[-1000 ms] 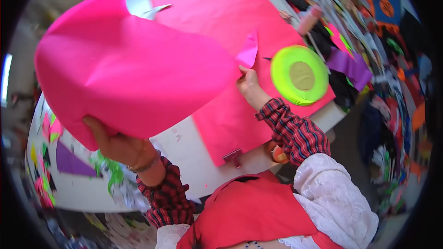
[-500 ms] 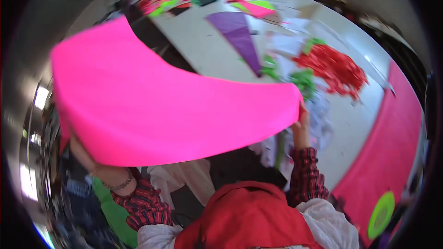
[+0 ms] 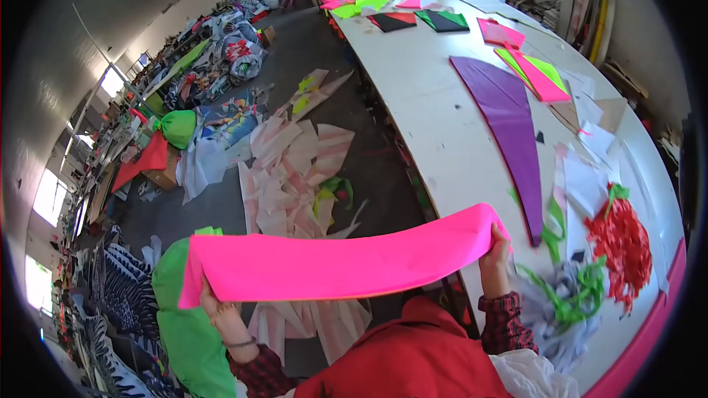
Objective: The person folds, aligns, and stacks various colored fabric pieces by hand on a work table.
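A wide piece of bright pink fabric is stretched between my two hands in front of my body. My left hand grips its left end, where a corner hangs down past the fingers. At the other end my right hand pinches the upper right corner, close to the table's near edge. Some fingers of both hands are hidden behind the cloth. Nearest my right hand on the table lie a long purple fabric piece and a grey and green heap of scraps.
A long white table runs along the right, bearing red scraps and several coloured cut pieces. On the floor lie pale striped offcuts. A green bundle stands close on my left; cloth piles line the aisle.
The pink fabric has dropped lower and now shows as a narrower band. Both hands have come down, the left one moving inward. My view has turned left, showing the aisle and floor.
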`<act>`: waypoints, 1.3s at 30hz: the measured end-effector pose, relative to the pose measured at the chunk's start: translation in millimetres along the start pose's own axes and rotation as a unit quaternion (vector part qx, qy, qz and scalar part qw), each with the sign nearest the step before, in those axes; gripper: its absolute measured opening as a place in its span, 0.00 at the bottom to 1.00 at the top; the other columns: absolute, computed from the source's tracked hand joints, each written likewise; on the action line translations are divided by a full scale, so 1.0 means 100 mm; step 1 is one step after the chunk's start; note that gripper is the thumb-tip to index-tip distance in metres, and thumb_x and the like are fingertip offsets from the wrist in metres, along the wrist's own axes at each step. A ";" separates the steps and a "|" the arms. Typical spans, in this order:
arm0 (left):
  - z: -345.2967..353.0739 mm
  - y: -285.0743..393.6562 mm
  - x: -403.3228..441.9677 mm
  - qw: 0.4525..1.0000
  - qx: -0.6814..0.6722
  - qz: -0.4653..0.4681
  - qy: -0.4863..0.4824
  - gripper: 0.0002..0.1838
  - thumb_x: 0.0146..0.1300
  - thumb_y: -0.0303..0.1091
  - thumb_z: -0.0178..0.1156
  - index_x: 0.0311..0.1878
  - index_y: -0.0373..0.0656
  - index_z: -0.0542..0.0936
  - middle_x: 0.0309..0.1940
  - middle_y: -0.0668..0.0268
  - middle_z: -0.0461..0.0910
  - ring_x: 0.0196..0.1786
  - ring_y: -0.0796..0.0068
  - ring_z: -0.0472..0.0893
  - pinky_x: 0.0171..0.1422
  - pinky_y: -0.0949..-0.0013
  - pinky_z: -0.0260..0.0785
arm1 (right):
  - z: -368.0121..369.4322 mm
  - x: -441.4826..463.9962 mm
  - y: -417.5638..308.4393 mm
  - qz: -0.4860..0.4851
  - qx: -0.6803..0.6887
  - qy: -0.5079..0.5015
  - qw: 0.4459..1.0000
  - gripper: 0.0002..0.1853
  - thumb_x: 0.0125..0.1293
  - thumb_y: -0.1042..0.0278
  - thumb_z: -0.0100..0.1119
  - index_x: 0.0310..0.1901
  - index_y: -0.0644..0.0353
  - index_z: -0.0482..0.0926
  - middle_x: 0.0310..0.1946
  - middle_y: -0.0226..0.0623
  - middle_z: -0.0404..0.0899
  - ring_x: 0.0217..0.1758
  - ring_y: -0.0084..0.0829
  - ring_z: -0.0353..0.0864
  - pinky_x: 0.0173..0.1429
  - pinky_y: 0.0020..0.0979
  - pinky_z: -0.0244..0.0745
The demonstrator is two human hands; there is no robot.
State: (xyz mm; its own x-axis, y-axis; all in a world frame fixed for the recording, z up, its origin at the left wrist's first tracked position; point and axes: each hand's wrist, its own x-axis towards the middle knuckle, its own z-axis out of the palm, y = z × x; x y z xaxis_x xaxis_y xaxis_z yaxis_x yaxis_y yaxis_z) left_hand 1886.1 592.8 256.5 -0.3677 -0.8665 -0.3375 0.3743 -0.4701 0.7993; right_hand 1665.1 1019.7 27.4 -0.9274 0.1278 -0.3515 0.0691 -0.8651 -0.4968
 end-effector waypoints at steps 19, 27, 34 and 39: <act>4.64 -1.06 4.52 0.992 0.048 -0.049 -0.105 0.10 0.62 0.31 0.56 0.44 0.37 0.77 0.30 0.66 0.79 0.28 0.78 0.78 0.28 0.79 0.70 | 2.67 4.43 1.74 -0.052 -0.047 0.119 0.990 0.14 0.63 0.73 0.54 0.50 0.67 0.73 0.42 0.41 0.78 0.40 0.27 0.78 0.45 0.22 0.74; 8.23 -3.03 6.20 0.918 0.101 -0.223 -0.311 0.11 0.61 0.29 0.57 0.44 0.35 0.77 0.32 0.64 0.79 0.29 0.77 0.79 0.29 0.78 0.71 | 2.56 5.15 1.53 -0.259 0.028 0.323 0.910 0.11 0.67 0.72 0.48 0.48 0.65 0.74 0.38 0.37 0.79 0.36 0.25 0.79 0.39 0.20 0.75; 10.63 -5.46 6.71 0.839 0.159 -0.358 -0.377 0.11 0.59 0.28 0.59 0.44 0.34 0.77 0.34 0.62 0.79 0.31 0.76 0.79 0.31 0.77 0.72 | 2.72 5.90 1.63 -0.407 0.051 0.423 0.808 0.11 0.67 0.72 0.48 0.48 0.63 0.75 0.37 0.35 0.80 0.33 0.23 0.79 0.36 0.18 0.75; 11.19 -6.84 7.22 0.799 0.251 -0.421 -0.348 0.11 0.58 0.27 0.59 0.44 0.33 0.77 0.35 0.61 0.79 0.32 0.75 0.79 0.32 0.77 0.73 | 2.98 6.32 2.06 -0.440 0.068 0.473 0.760 0.11 0.67 0.72 0.49 0.48 0.63 0.75 0.37 0.34 0.80 0.33 0.23 0.79 0.36 0.18 0.74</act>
State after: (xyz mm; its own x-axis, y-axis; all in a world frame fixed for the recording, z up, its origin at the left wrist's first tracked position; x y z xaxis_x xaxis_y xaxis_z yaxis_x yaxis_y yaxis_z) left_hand 412.5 476.3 22.8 -0.7591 0.1081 -0.6419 -0.5803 -0.5591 0.5921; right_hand 983.4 777.8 -60.4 0.0909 0.9224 -0.3753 -0.5232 -0.2764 -0.8061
